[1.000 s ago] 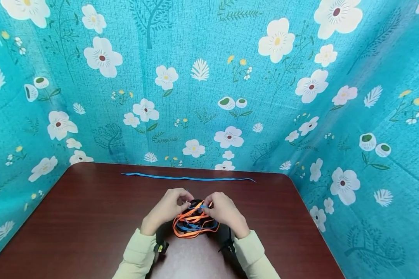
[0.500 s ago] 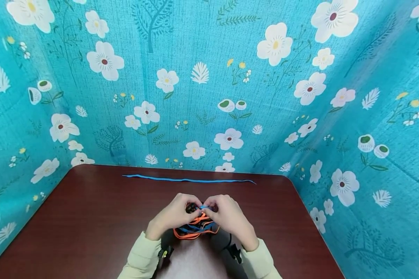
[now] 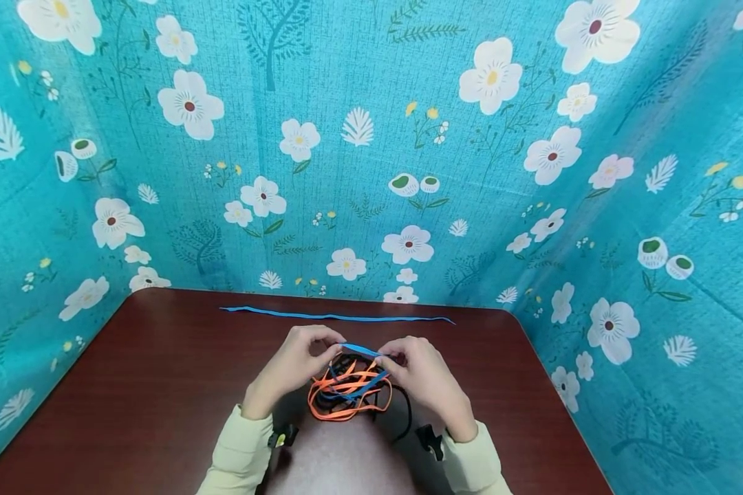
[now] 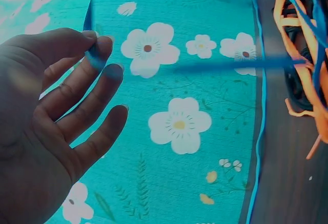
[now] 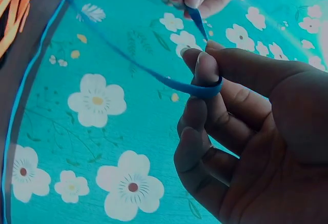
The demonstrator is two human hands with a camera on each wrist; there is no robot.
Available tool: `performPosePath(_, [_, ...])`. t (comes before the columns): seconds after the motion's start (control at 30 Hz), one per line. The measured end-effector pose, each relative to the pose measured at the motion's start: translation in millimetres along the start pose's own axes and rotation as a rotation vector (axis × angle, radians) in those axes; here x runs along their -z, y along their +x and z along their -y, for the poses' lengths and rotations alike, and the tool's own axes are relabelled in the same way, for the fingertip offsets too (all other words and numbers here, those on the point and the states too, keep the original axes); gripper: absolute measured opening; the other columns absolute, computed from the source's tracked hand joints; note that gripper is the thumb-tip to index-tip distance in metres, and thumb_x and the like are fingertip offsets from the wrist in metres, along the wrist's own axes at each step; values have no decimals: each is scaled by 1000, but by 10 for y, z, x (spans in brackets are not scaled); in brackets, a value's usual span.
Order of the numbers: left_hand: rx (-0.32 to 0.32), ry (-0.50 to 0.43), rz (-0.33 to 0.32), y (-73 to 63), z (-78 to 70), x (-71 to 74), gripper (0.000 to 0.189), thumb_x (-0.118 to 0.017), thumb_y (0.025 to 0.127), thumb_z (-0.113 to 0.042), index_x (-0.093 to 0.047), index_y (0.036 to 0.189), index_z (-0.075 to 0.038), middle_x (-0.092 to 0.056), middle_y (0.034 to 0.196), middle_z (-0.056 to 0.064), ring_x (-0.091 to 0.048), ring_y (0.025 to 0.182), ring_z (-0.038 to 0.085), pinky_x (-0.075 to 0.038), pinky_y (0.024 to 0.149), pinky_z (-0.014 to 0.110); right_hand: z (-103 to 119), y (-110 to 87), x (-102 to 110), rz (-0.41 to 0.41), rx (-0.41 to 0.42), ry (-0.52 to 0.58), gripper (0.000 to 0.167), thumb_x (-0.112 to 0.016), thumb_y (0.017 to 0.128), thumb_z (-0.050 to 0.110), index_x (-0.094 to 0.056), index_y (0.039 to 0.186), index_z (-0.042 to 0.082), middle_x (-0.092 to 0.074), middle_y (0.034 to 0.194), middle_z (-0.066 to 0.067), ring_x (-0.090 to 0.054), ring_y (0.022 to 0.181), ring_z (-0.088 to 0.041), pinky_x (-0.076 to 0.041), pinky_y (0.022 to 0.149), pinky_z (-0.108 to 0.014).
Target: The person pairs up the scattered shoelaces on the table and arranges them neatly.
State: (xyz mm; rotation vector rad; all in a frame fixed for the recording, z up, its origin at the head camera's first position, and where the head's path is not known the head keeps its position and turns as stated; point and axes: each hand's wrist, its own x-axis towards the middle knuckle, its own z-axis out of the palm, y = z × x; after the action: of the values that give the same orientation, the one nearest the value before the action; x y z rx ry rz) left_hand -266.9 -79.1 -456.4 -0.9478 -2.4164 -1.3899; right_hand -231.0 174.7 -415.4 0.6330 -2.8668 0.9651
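Note:
A blue shoelace (image 3: 359,349) stretches between my two hands above the tangle. My left hand (image 3: 292,364) pinches it between thumb and index finger; in the left wrist view the other fingers spread loosely. Opposite, my right hand (image 3: 426,379) pinches the same lace with thumb and fingertips, and the right wrist view has it looping over a finger and trailing down toward the pile. Directly below lies the tangle, with orange laces (image 3: 337,415), more blue strands and a black cord (image 3: 409,405) that curls out on the right.
A second blue shoelace (image 3: 328,317) lies nearly straight across the back of the dark brown table (image 3: 161,385). Behind and to the right hangs a turquoise flowered cloth (image 3: 347,192), meeting the table's back edge.
The hands came together over the tangle half a second ago, then drew apart with the blue shoelace stretched between them. More of the tangle shows, and the black cord has spread right.

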Motion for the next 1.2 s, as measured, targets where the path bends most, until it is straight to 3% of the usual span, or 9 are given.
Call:
performPosePath(0.2, [-14, 48, -52, -5, -54, 99, 12, -74, 93, -8, -78, 102, -15, -76, 99, -4, -68, 91, 8, -58, 79, 36, -8, -59, 100, -52, -12, -15, 8, -75, 93, 19, -80, 98, 23, -70, 85, 16, -52, 60, -7, -45, 55, -26])
performPosePath(0.63, [-13, 94, -169, -91, -69, 392, 14, -76, 91, -6, -79, 102, -14, -76, 100, -4, -71, 97, 15, -58, 85, 47, -88, -145, 328, -120, -66, 13, 10, -74, 94, 16, -79, 101, 19, -71, 85, 7, -53, 69, -13, -46, 61, -29])
performPosePath(0.87, [13, 138, -216, -146, -55, 526, 17, -75, 92, -5, -79, 105, -15, -76, 102, -2, -70, 96, 15, -57, 84, 42, -156, -175, 414, -155, -65, 22, 10, -74, 94, 15, -79, 101, 18, -70, 85, 10, -53, 68, -14, -46, 60, -29])
performPosePath(1.2, [48, 191, -280, -213, 1, 682, 17, -76, 90, -3, -79, 104, -11, -76, 104, 1, -71, 100, 19, -57, 87, 38, -266, -225, 524, -192, -93, 33, 10, -74, 94, 12, -79, 102, 14, -72, 85, 4, -53, 63, -14, -47, 57, -28])
